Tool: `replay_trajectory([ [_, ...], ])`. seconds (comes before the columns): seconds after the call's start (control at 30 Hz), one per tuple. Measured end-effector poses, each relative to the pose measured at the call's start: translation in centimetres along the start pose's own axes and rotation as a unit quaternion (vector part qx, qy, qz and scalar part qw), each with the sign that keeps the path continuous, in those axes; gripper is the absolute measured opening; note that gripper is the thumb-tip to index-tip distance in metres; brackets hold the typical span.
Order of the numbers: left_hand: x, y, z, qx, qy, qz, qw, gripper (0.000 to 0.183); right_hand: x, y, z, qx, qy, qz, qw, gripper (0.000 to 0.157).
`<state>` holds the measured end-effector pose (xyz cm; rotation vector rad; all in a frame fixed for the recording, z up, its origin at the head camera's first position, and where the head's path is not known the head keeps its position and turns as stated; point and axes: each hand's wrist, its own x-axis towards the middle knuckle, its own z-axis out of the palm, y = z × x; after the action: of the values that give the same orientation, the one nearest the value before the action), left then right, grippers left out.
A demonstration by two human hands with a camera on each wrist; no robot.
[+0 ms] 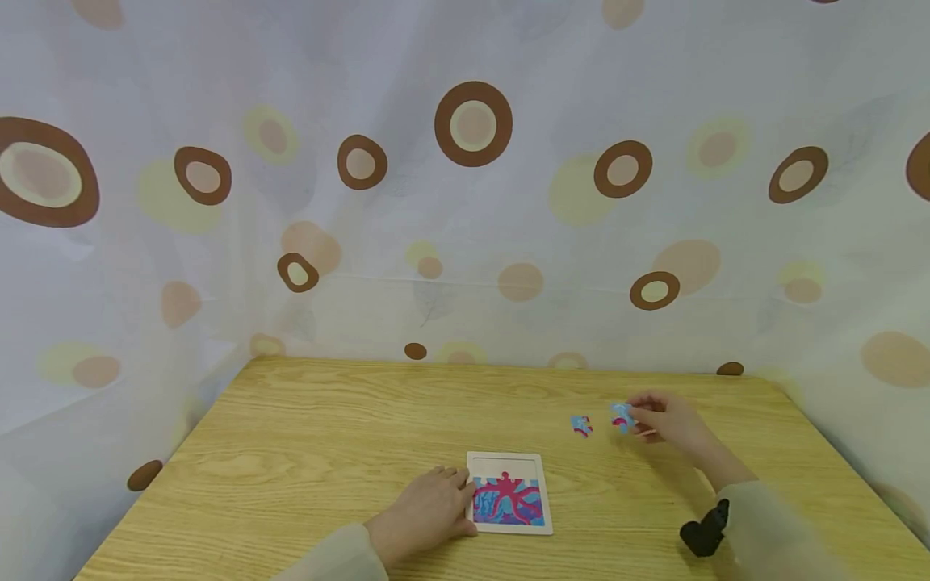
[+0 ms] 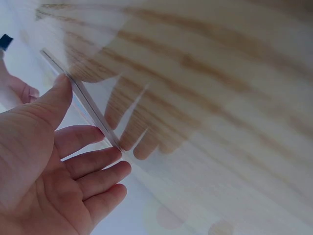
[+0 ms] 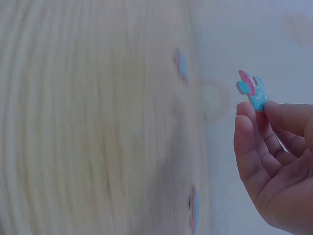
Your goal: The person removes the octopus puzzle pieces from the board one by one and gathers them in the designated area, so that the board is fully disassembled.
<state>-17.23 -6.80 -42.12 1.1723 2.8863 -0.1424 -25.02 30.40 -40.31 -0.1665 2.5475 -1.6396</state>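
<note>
My right hand (image 1: 672, 424) pinches a blue and pink puzzle piece (image 1: 622, 416) between thumb and fingers, above the right side of the table. That jigsaw piece, with its knobs pointing away from the fingers, shows clearly in the right wrist view. Just left of it a loose puzzle piece (image 1: 581, 426) lies on the wood. My left hand (image 1: 429, 512) lies at the left edge of a white-framed puzzle board (image 1: 546, 504), thumb and fingertips touching its side. A pink octopus picture (image 1: 506, 502) fills the board's lower part; its upper strip is bare white.
The wooden table (image 1: 327, 436) is enclosed at the back and sides by a white curtain (image 1: 407, 210) with brown and yellow spots. A black strap mount (image 1: 705, 532) sits at the right wrist. In the right wrist view another blue-pink item (image 3: 194, 210) lies on the wood.
</note>
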Motion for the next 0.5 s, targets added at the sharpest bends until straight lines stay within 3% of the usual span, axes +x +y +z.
replay_trajectory([
  [0.23,0.0,0.0,-0.1,0.005,0.009,0.002,0.9999,0.058,-0.6,3.3,-5.9,-0.036,0.056,0.017,0.998,0.041],
  [0.5,0.1,-0.1,0.1,0.008,0.006,-0.002,1.0,0.058,-1.4,6.8,-10.6,-0.051,0.099,0.072,0.991,0.041],
])
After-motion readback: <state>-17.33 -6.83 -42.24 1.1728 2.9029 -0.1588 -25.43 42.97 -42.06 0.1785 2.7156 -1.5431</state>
